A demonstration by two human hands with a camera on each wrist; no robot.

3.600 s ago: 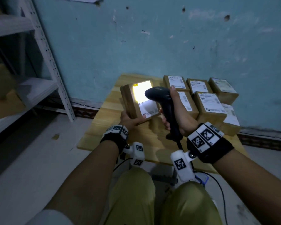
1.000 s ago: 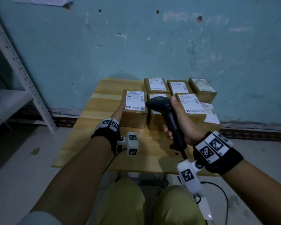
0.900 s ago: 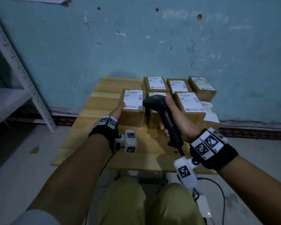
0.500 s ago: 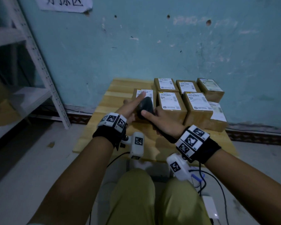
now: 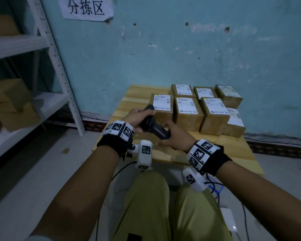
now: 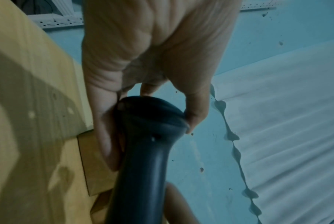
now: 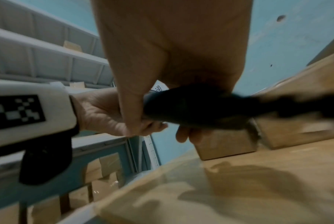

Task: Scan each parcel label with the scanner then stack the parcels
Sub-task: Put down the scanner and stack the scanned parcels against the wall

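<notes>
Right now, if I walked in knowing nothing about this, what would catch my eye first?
Probably the black handheld scanner at the centre, gripped at its head by the left hand and at its handle by the right hand, above the wooden table. Behind it, labelled cardboard parcels sit in rows at the table's far right. A paper sign hangs on the blue wall above.

L hand gripping, R hand gripping

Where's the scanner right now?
In the head view the scanner is above the wooden table's near-left part, held between both hands, just in front of the leftmost front parcel.
</notes>
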